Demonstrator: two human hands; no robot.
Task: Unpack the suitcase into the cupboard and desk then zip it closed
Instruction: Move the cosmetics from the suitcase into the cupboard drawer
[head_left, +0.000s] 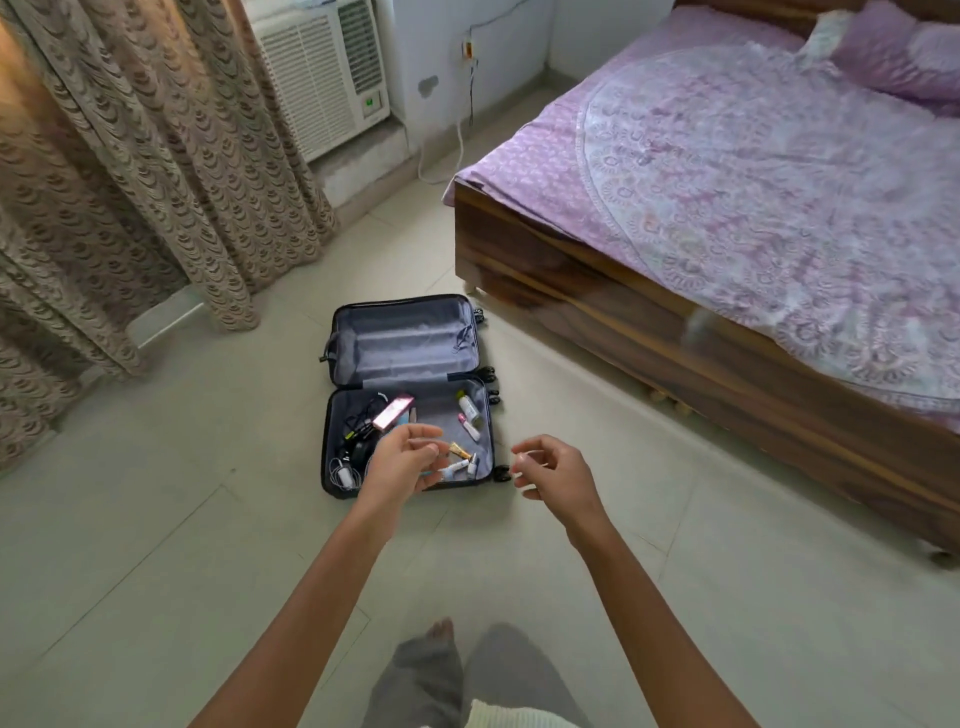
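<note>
The suitcase (405, 343) lies opened flat on the floor beside the bed (597, 291), its far half bare. Cables (358, 434), a pink case (393, 412) and tubes (460, 451) sit loose in the near half, reachable from above. My left hand (402, 460) hovers over it and my right hand (553, 470) just beside, both loosely curled and empty, likely choosing what to lift.

I count one open suitcase (410, 338), one pink case (393, 411), one clear bottle (467, 404), at least four small tubes (460, 451), one white charger (344, 475), one bed (753, 182), one air conditioner (322, 73), and two hands: my left hand (402, 460) and my right hand (553, 475).
</note>
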